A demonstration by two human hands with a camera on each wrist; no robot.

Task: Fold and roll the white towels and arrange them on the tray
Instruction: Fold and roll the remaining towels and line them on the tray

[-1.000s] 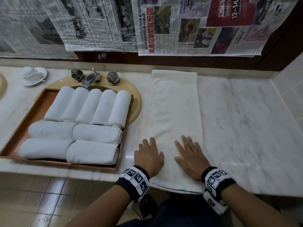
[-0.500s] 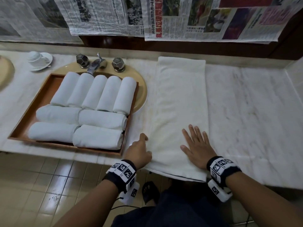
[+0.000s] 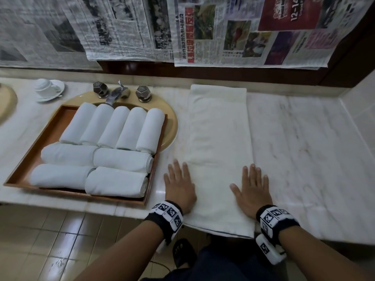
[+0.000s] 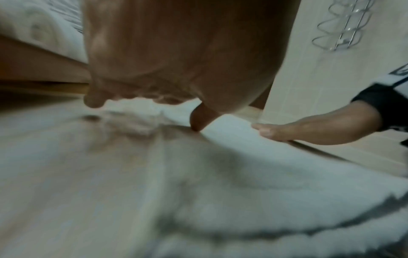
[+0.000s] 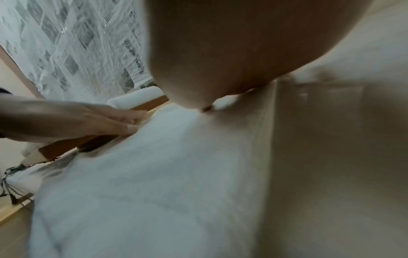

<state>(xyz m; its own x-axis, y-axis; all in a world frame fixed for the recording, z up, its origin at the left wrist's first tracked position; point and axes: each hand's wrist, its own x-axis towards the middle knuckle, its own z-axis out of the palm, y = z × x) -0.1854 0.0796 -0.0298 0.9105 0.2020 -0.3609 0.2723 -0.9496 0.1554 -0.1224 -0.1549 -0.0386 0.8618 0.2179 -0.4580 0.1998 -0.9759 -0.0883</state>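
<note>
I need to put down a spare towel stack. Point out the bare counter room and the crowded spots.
Free: the marble counter right of the flat towel, up to the tiled side wall. A narrower strip runs between that towel and the tray, where the left hand lies. Crowded: the tray, packed with rolled towels.

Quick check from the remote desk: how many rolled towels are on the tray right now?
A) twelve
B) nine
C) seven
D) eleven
B: the head view shows nine rolled towels on the wooden tray, five side by side in the back row and two rows of two in front, while the flat towel still lies unrolled on the counter.
</note>
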